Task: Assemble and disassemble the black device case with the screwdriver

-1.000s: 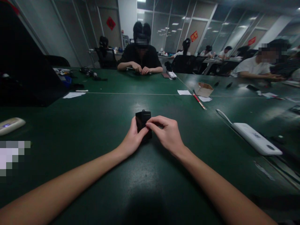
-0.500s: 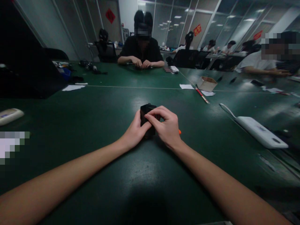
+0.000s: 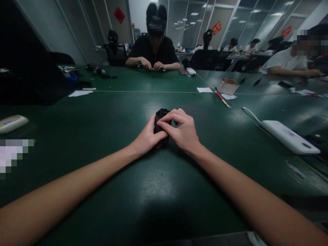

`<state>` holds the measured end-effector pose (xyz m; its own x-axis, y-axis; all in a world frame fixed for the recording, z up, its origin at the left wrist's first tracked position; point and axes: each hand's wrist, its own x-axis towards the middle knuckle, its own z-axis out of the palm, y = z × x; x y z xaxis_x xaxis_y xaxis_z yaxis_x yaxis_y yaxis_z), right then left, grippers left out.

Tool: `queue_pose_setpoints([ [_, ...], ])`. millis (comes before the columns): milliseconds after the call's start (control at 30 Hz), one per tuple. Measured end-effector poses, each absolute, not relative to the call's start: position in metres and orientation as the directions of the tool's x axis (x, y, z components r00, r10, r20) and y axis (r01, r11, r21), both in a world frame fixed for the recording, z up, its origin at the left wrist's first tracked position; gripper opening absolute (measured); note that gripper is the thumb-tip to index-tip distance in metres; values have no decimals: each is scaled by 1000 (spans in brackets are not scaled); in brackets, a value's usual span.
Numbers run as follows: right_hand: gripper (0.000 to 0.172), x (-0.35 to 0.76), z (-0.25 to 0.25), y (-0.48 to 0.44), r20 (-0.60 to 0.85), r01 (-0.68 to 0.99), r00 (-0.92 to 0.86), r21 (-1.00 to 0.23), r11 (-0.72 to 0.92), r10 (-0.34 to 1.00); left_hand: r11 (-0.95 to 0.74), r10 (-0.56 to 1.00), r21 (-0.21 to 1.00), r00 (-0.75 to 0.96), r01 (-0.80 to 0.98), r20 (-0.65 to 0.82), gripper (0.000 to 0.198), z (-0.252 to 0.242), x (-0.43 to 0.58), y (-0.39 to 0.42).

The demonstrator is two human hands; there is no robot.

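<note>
In the middle of the head view, a small black box-like object stands low over the green table. My left hand is wrapped round its left side, with the thumb lying across the near face. My right hand has its thumb and forefinger pinched together against that face. Whatever lies between those two fingertips is too small to make out. A bit of something orange shows just past my right wrist, mostly hidden. The object's lower part and far side are covered by my hands.
To the right lies a white power strip with its cable. Farther back are an open cardboard box, paper and a red stick-like item. A co-worker sits opposite. A pale rounded object lies left.
The camera view has shifted slightly. The black object has tilted a little in my left hand, and my right hand keeps its pinch against it. The co-worker opposite has moved their hands apart.
</note>
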<state>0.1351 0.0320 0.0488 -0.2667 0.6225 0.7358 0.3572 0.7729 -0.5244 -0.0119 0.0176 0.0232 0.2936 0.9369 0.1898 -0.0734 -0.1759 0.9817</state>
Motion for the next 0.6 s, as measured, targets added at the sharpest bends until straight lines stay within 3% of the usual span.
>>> queue_pose_setpoints([
  [233, 7, 136, 51, 28, 672, 327, -213, -635, 700, 709, -163, 946, 984, 271, -69, 176, 55, 22, -12, 15],
  [433, 2, 134, 46, 27, 689, 384, -139, -625, 680, 711, -252, 937, 967, 241, -39, 253, 63, 23, -12, 13],
  [600, 6, 133, 42, 32, 558, 161, -155, -800, 578, 816, -322, 906, 946, 273, -50, 323, 65, 21, -15, 14],
])
